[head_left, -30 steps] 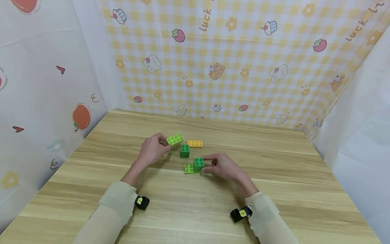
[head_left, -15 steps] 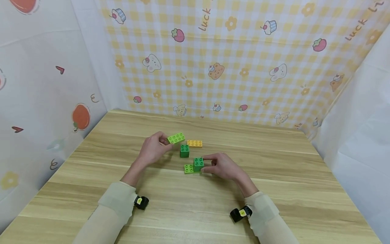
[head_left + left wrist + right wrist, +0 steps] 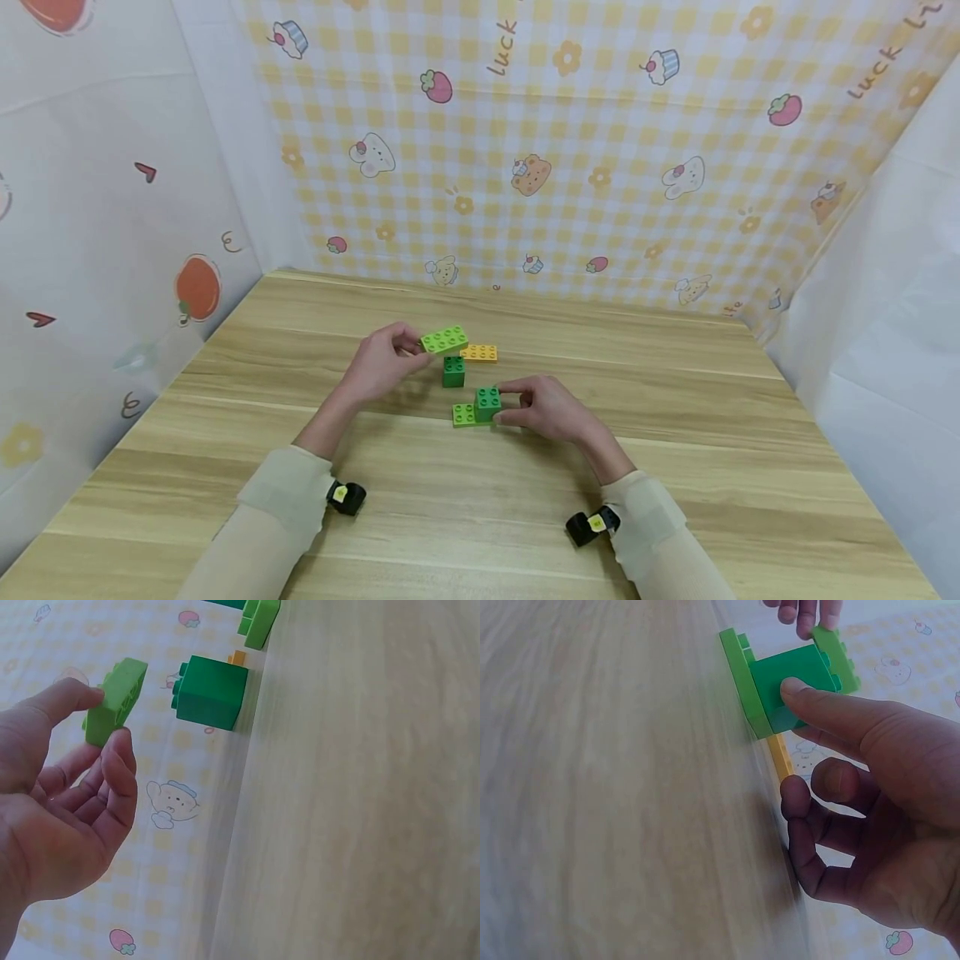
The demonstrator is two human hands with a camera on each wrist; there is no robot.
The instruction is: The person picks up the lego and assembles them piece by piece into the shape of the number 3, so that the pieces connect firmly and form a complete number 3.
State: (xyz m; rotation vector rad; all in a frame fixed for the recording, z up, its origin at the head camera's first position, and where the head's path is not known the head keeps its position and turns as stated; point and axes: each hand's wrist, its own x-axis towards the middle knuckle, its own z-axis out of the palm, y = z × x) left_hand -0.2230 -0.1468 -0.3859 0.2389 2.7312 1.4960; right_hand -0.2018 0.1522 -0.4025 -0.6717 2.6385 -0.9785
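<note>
Between thumb and fingers, my left hand (image 3: 382, 363) pinches a light green eight-stud toy brick (image 3: 444, 340), raised off the table with its studs up. Below and right of it a dark green square brick (image 3: 453, 372) stands on the table, also seen in the left wrist view as a dark green brick (image 3: 212, 691). My right hand (image 3: 551, 408) grips another green square brick (image 3: 488, 402) from its right side. That brick sits on the right half of a flat light green brick (image 3: 463, 415); in the right wrist view the thumb presses the green brick's side (image 3: 769, 679).
A flat yellow-orange brick (image 3: 480, 353) lies behind the dark green one. The wooden table (image 3: 480, 517) runs back to a checked cloth wall (image 3: 637, 217), with white cloth (image 3: 892, 250) at the right side.
My left hand has carried the light green brick a little to the right, over toward the dark green and yellow-orange bricks. My right hand stays where it was.
</note>
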